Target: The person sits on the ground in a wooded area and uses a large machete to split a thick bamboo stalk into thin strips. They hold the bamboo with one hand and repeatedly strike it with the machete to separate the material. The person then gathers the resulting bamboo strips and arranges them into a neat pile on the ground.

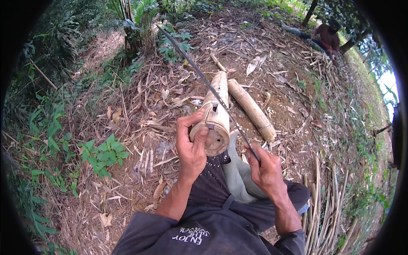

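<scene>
bamboo tube (221,121), square hole (215,108), slim blade (208,83)

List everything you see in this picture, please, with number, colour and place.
Thick cylindrical bamboo section: one, tan, centre
Long thin metal blade: one, dark, slanting across centre
Slimmer cylindrical bamboo section: one, tan, right of centre
Thin straight sticks: several, pale, lower right
Leafy plants: many, green, mostly left
Dry leaves: many, brown, ground
Seated person: one, dark-trousered, upper right
Tree trunks: at least two, dark, upper right
Cloth shirt and trousers: one each, dark, bottom
Smooth boots: count unclear, grey-green, lower centre
Left grip: one, bare, holding thick section
Right grip: one, bare, holding blade
</scene>
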Demonstrator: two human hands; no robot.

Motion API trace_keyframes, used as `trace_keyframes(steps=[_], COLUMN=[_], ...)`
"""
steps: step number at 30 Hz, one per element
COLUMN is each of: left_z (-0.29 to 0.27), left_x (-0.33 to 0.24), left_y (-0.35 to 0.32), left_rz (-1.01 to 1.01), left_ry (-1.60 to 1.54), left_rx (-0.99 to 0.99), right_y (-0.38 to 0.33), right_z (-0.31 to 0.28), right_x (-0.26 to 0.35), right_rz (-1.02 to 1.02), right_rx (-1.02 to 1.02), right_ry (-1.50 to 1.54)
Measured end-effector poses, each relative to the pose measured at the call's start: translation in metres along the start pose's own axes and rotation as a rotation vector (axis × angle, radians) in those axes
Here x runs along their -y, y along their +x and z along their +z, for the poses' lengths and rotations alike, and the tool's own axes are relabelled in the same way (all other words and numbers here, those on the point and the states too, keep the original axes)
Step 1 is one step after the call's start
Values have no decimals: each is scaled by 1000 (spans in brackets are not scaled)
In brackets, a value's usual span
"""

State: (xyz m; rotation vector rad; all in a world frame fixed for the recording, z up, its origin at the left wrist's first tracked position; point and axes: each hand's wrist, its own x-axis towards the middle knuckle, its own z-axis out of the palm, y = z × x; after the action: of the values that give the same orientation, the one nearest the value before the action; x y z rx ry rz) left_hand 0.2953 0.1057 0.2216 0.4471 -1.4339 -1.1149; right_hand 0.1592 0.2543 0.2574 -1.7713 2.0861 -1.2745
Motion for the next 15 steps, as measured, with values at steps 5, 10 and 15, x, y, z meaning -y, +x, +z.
trace_keyframes(steps=[5,10,15], left_z=[-2,-2,0], left_x=[-3,-2,0], left_y=[1,2,3], left_rz=[-33,2,-8], left_ry=[38,47,43], left_rx=[12,27,38], right_y=[5,5,4], right_z=[-2,-2,-5], right_x=[5,-8,8], right_rz=[-106,-10,-87], right_rx=[25,75,-3], right_ry=[-69,-114,-42])
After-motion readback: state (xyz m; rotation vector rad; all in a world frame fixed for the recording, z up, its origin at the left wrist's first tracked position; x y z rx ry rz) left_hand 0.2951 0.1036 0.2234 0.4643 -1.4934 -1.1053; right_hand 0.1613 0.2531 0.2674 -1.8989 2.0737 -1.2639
